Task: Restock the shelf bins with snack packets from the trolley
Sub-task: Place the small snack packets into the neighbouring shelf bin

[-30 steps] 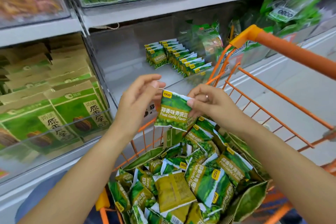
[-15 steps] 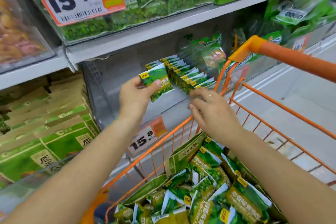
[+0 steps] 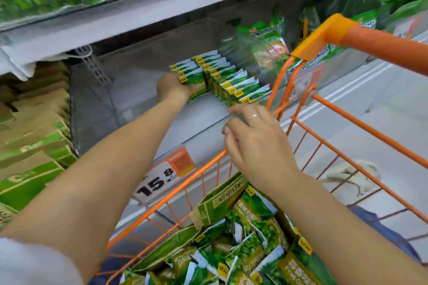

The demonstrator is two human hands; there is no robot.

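The trolley [image 3: 347,127], nearest, holds a loose heap of green snack packets [image 3: 243,250] around a torn carton [image 3: 220,201]. Above its far rim the right hand [image 3: 257,143] hovers empty, fingers [image 3: 240,111] loosely spread. Farther in, the left hand [image 3: 171,87] grips one packet [image 3: 195,83], seating it at the near left end of the upright rows [image 3: 222,76] in the clear shelf bin [image 3: 92,104]. Risk: pressing too hard could topple those leaning rows, and a loose release may let the packet fall flat on the bin floor.
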